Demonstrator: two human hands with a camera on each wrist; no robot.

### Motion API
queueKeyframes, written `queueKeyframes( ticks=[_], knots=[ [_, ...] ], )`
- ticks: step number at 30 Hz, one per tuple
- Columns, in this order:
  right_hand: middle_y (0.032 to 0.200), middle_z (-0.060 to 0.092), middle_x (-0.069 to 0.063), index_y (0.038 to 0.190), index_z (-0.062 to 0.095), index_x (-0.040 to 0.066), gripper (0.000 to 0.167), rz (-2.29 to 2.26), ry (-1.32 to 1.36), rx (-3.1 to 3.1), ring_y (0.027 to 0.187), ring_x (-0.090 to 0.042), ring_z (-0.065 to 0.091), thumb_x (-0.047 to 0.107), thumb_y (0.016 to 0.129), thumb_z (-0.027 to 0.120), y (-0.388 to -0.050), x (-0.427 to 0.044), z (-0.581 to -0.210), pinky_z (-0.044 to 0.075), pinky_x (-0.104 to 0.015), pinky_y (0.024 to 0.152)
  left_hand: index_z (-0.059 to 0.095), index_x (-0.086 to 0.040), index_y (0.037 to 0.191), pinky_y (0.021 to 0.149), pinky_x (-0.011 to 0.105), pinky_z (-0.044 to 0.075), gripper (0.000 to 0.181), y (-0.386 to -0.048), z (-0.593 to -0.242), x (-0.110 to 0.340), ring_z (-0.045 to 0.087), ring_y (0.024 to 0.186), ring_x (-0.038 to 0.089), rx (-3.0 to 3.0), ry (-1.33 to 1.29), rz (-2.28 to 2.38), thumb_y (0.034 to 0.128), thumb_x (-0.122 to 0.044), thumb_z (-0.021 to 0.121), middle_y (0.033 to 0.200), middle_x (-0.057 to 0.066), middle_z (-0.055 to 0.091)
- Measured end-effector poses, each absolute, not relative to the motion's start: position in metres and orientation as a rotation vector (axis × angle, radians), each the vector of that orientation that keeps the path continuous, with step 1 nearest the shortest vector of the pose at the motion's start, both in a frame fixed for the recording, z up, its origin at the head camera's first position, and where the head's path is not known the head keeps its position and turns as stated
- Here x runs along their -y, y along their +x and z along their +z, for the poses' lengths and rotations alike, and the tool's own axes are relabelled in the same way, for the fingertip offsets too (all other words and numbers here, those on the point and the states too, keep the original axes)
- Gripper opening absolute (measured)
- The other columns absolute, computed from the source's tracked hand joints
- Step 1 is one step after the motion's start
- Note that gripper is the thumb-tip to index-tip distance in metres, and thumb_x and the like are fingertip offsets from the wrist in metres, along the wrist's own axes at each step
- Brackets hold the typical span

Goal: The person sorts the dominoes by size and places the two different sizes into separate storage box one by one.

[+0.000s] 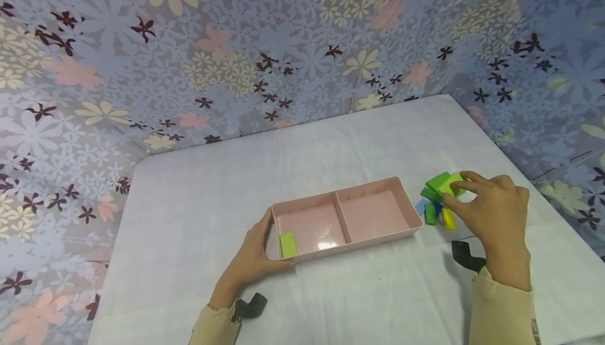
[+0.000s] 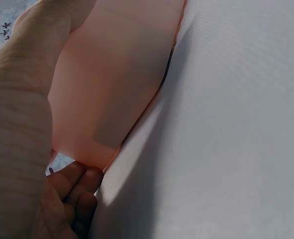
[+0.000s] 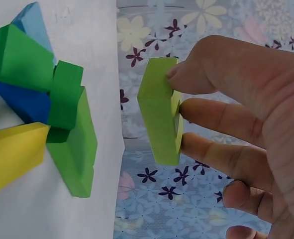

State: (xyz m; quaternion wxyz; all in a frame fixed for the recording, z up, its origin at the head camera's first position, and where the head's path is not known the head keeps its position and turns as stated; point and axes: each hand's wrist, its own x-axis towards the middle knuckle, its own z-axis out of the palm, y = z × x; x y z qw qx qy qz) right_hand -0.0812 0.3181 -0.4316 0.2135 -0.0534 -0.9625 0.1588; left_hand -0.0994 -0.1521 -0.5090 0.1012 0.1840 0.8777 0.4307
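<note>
A pink tray with two compartments lies on the white-covered table. At its left end, my left hand grips the tray, thumb along the near wall and fingers round the short side. A lime-green block sits in the left compartment's near-left corner. Right of the tray, my right hand pinches another lime-green block between thumb and fingers, held up over a small pile. That pile has green blocks, a yellow block, a dark blue block and a light blue block.
The white cloth covers the table, whose back edge meets a flower-patterned wall covering. The same pattern runs along the right side. Black straps show at both wrists.
</note>
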Motion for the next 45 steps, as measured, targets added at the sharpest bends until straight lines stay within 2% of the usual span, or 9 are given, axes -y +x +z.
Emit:
queueKeyframes(
  ticks=[6,13,23,27,32,35,39,45],
  knots=[
    [0.123,0.068,-0.021,0.100,0.079,0.004,0.033,0.447,-0.110,2.671,0.098,-0.045,0.050,0.021,0.073,0.089,-0.088,-0.315,-0.426,0.028,-0.067,0.086,0.007,-0.019,0.164,0.120,0.055,0.019,0.137,-0.102,-0.510,0.152,0.022,0.152,0.026,-2.608,0.531,1.267,0.0624,-0.053,0.092,0.165,-0.004,0.027],
    [0.127,0.066,-0.021,0.099,0.080,0.006,0.029,0.476,-0.083,2.697,0.097,-0.042,0.050,0.022,0.076,0.087,-0.097,-0.307,-0.419,0.027,-0.068,0.089,0.004,-0.025,0.163,0.121,0.054,0.017,0.136,-0.107,-0.511,0.149,0.019,0.153,0.023,-2.597,0.520,1.279,0.0628,-0.055,0.091,0.166,-0.007,0.023],
    [0.125,0.069,-0.014,0.092,0.082,0.013,0.026,0.488,0.120,2.661,0.092,-0.034,0.054,0.024,0.071,0.091,-0.112,-0.284,-0.415,0.030,-0.061,0.083,0.005,-0.023,0.163,0.120,0.056,0.020,0.136,-0.110,-0.514,0.147,0.023,0.152,0.027,-2.616,0.541,1.328,0.0635,-0.051,0.092,0.163,-0.003,0.030],
    [0.123,0.070,-0.011,0.089,0.083,0.016,0.022,0.477,0.183,2.642,0.092,-0.034,0.056,0.024,0.070,0.090,-0.116,-0.277,-0.415,0.031,-0.058,0.081,0.006,-0.020,0.163,0.119,0.058,0.021,0.135,-0.112,-0.513,0.146,0.024,0.151,0.030,-2.624,0.561,1.337,0.0643,-0.052,0.091,0.164,0.000,0.030],
    [0.120,0.072,-0.009,0.088,0.083,0.017,0.022,0.460,0.240,2.615,0.091,-0.032,0.056,0.025,0.070,0.091,-0.120,-0.271,-0.412,0.032,-0.056,0.079,0.006,-0.022,0.163,0.120,0.056,0.019,0.134,-0.115,-0.514,0.146,0.021,0.153,0.026,-2.627,0.567,1.336,0.0645,-0.051,0.092,0.165,-0.004,0.026],
    [0.119,0.072,-0.009,0.089,0.083,0.017,0.023,0.444,0.253,2.618,0.091,-0.033,0.057,0.027,0.070,0.090,-0.120,-0.268,-0.410,0.033,-0.057,0.079,0.006,-0.023,0.163,0.121,0.055,0.018,0.135,-0.116,-0.514,0.145,0.020,0.153,0.024,-2.624,0.550,1.322,0.0640,-0.051,0.092,0.166,-0.005,0.022],
    [0.118,0.072,-0.009,0.090,0.083,0.016,0.025,0.426,0.255,2.612,0.087,-0.032,0.057,0.027,0.069,0.090,-0.111,-0.265,-0.414,0.034,-0.058,0.078,0.006,-0.023,0.164,0.120,0.057,0.019,0.137,-0.108,-0.512,0.144,0.020,0.153,0.028,-2.608,0.474,1.267,0.0622,-0.057,0.091,0.167,-0.001,0.021],
    [0.114,0.074,-0.007,0.085,0.082,0.018,0.021,0.449,0.309,2.540,0.080,-0.025,0.054,0.026,0.066,0.090,-0.100,-0.259,-0.419,0.034,-0.055,0.075,0.005,-0.029,0.163,0.118,0.060,0.021,0.137,-0.100,-0.507,0.150,0.023,0.151,0.032,-2.614,0.453,1.223,0.0599,-0.060,0.090,0.165,0.000,0.026]
  ],
)
